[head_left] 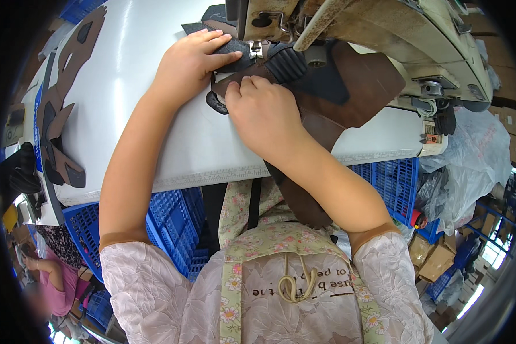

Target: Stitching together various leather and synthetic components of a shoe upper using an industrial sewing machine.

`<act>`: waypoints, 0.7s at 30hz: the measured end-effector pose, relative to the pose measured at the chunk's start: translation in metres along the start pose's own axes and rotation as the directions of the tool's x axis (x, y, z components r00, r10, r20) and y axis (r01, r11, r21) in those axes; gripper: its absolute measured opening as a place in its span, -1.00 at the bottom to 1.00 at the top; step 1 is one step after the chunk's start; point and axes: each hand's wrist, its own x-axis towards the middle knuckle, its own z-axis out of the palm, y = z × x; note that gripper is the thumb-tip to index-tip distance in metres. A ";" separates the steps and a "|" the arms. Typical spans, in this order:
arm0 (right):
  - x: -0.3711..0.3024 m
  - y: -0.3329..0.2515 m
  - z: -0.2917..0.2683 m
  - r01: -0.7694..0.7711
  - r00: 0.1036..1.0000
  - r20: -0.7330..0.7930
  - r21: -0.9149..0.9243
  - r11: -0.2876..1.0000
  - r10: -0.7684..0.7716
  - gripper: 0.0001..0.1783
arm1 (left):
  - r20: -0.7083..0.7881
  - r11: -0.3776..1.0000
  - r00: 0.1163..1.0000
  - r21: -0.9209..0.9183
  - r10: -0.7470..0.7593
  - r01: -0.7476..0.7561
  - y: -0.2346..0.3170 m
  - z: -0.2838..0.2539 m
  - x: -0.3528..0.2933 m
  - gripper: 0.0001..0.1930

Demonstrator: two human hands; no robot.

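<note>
A large brown leather piece (367, 86) with dark patches and a ribbed black section lies under the head of a sewing machine (407, 40). Its lower part hangs over the table's front edge. My left hand (190, 62) rests flat just left of the metal presser foot (255, 49), fingers stretched over a dark panel. Closer to me, my right hand (265, 116) has its fingers curled on the leather edge, below the foot. Left of those fingers a black curved end (216, 103) of the work sticks out. The right fingertips are partly hidden.
More brown and black cut pieces (63, 123) lie along the white table's (120, 51) left side. Blue crates (175, 221) stand under the front edge. Plastic bags (470, 166) and cardboard boxes (436, 255) are at right. A person in pink (60, 281) sits at lower left.
</note>
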 end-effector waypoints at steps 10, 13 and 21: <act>0.009 0.004 0.004 -0.042 0.997 0.064 -0.018 0.999 0.043 -0.74 | 0.158 0.991 0.979 0.056 -0.128 0.121 -0.004 0.001 0.007 -0.52; 0.010 0.004 0.004 -0.040 0.996 0.078 -0.032 0.999 0.042 -0.74 | -0.007 0.999 1.000 -0.032 -0.009 0.008 -0.006 0.005 0.008 -0.47; 0.014 0.005 0.006 -0.072 0.995 0.071 -0.010 0.997 0.073 -0.79 | -0.021 0.999 0.999 -0.030 -0.032 0.031 -0.010 0.010 0.011 -0.50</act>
